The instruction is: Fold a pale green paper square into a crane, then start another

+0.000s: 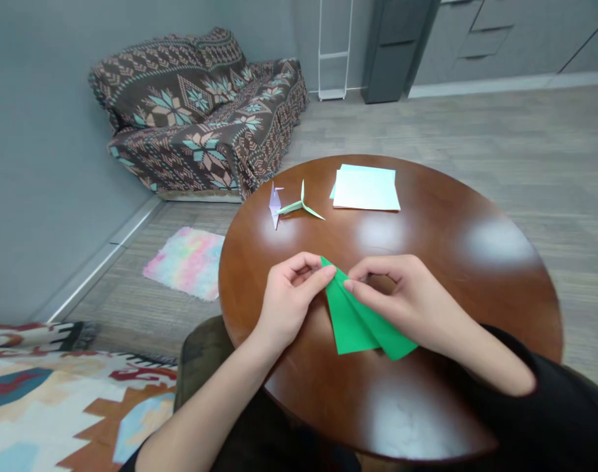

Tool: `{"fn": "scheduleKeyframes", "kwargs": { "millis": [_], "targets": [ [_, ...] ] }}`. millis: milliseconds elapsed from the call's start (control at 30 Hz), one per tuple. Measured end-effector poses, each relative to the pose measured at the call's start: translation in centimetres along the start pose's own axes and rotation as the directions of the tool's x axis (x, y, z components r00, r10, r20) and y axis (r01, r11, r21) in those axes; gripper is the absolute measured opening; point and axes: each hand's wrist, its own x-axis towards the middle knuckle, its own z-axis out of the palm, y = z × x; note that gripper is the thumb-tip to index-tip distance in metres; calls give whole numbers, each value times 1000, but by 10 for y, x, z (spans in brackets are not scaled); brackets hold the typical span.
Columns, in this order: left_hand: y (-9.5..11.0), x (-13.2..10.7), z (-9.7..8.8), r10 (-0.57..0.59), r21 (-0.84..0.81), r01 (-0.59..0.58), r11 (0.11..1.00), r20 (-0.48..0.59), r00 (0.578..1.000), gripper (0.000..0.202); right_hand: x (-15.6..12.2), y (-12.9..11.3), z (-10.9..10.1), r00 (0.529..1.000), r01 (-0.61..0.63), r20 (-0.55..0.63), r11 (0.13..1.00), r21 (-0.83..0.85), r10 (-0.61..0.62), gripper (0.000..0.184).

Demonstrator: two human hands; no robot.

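A folded sheet of green origami paper (355, 318) is held up over the near part of the round table, its layers fanning out toward me. My left hand (296, 288) pinches its upper left corner between thumb and forefinger. Close by, my right hand (395, 285) grips the upper right edge, thumb on the face turned to me. The fingers behind the paper are partly hidden. Farther off on the table lie a purple paper crane (274, 204) and a pale green folded paper figure (301, 204) with three pointed arms, almost touching each other.
The round brown table (451, 262) has a glossy top. A stack of pale paper sheets (366, 189) lies at its far side. Beyond stand a sofa (191, 118) under a patterned cover and a white rack (334, 56). A fluffy pastel rug (188, 262) covers some floor at left.
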Motion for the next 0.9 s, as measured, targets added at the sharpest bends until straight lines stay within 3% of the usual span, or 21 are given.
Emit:
{"fn": "scheduleKeyframes", "kwargs": {
  "millis": [767,900],
  "targets": [
    [2,0,8,-23,-241,13,970,-36,999,11,-1,-1,-1,999,32,25,999,-15,-31,16],
    [0,-1,7,-1,-201,-9,980,-47,999,11,-1,-1,-1,999,32,32,999,-22,-31,15]
  ]
}}
